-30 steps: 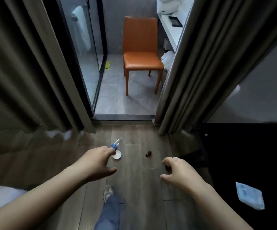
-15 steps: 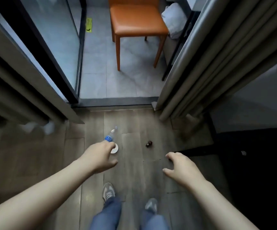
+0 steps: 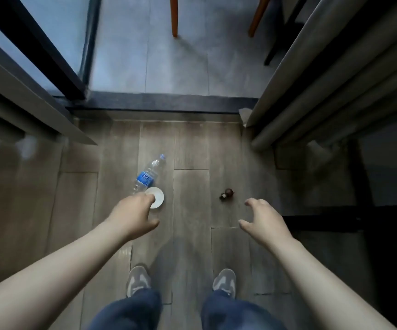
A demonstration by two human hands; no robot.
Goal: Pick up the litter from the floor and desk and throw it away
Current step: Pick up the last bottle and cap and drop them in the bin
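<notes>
Wooden floor [image 3: 192, 144] bears bottle [image 3: 148, 175], white disc [image 3: 158, 199], brown scrap [image 3: 227, 194]; left hand [image 3: 133, 215], right hand [image 3: 264, 220] hover, fingers loose, empty.

A clear plastic water bottle with a blue label [image 3: 148, 176] lies on its side on the wooden floor [image 3: 190, 198]; a white round lid [image 3: 156, 198] lies flat beside its base; a small dark brown bottle [image 3: 226, 193] lies well to the right.

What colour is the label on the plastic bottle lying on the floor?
Blue with white print; the label shows best in the head view.
</notes>
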